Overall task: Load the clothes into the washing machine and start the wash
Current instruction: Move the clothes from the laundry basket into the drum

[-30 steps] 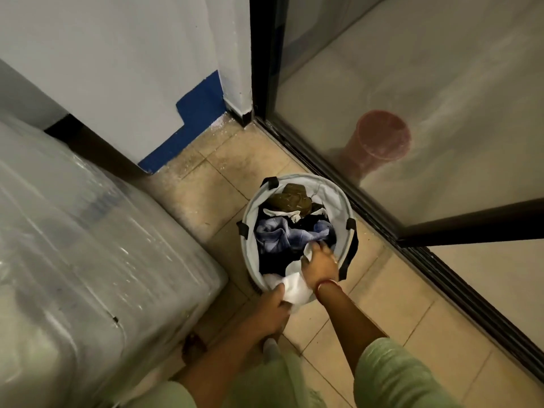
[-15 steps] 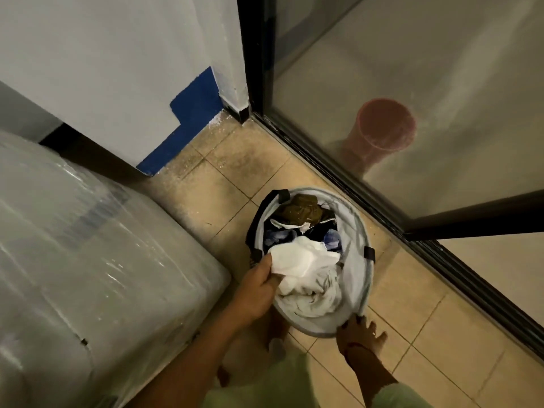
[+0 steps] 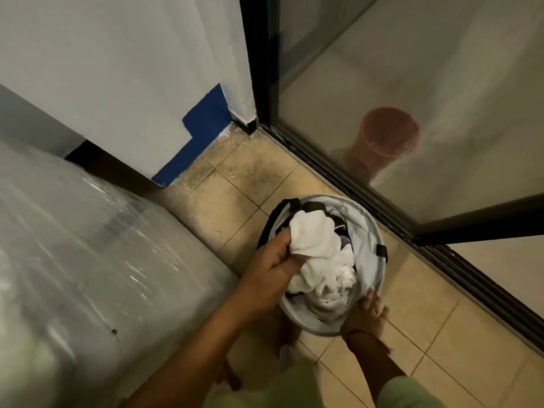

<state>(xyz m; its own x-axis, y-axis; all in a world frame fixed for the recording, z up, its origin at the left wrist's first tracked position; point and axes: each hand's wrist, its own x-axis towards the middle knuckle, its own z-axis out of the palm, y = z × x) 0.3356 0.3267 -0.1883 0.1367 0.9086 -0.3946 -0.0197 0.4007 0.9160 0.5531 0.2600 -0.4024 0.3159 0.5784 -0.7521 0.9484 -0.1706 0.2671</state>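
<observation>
— Where is the laundry?
— A crumpled white cotton garment (image 3: 318,248) lies on top of the load in the round pale-grey fabric laundry basket (image 3: 368,228) with black strap handles. It is bunched up above the rim. Darker clothes (image 3: 343,231) show under it.
— Who has hold of it?
— The left hand (image 3: 273,269). Its fingers (image 3: 288,262) are clamped on the garment's edge, at the basket's left side. The right hand (image 3: 365,315) is at the basket's near rim, fingers apart and pressed to the outside, I think; that part is blurred.
— And around the basket?
— It stands on the beige tiled floor (image 3: 235,207). Left of it is the washing machine wrapped in clear plastic film (image 3: 88,260). Right of it runs a black-framed glass door (image 3: 471,220), and beyond the basket, behind that glass, stands a pink plastic bucket (image 3: 385,139).
</observation>
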